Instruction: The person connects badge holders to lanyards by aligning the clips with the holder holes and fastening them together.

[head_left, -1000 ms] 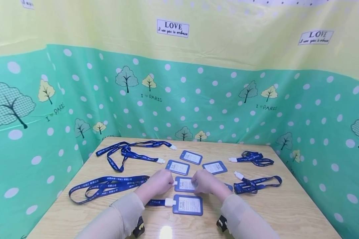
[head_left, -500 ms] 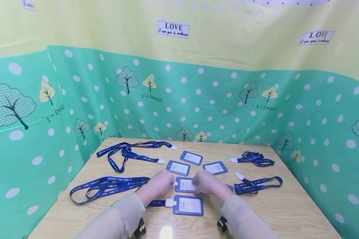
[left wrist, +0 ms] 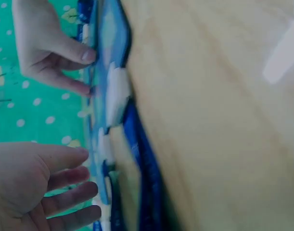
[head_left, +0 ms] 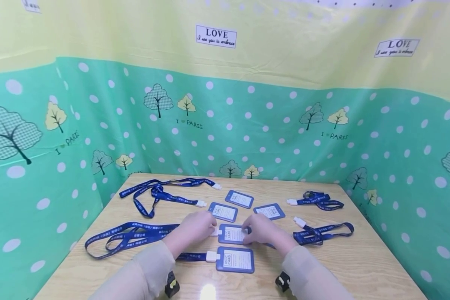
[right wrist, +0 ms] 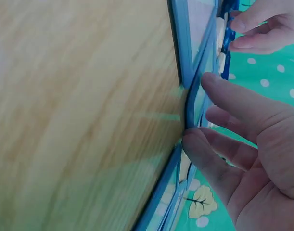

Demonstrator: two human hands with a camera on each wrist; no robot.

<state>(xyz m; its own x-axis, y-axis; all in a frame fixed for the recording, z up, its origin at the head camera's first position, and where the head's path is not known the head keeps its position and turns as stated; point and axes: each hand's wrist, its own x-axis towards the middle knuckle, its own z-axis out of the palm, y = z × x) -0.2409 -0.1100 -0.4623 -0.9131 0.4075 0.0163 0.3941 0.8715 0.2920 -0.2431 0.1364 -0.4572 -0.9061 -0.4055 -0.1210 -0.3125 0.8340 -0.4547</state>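
Note:
A blue badge holder (head_left: 231, 234) lies in the middle of the table, a white clip (head_left: 214, 233) at its left end. My right hand (head_left: 262, 229) holds its right end; in the right wrist view the thumb (right wrist: 223, 94) and a finger meet the holder's edge. Just left of the clip is my left hand (head_left: 196, 229), its fingers loosely bent and apart, with nothing between them in the left wrist view. In front lies another badge holder (head_left: 235, 259), joined to a white clip (head_left: 211, 256) on a navy lanyard (head_left: 191, 256).
Farther back lie three more badge holders, one (head_left: 223, 211) at left. Another holder (head_left: 271, 246) is mostly hidden under the right wrist. Navy lanyards (head_left: 135, 235) spread over the left side, and two more, one (head_left: 322, 233) nearer, at right. A patterned curtain (head_left: 228, 125) surrounds the table.
My left hand has shifted slightly left, away from the clip at the middle badge holder, and its fingers have loosened. The right hand stays at that holder's right end.

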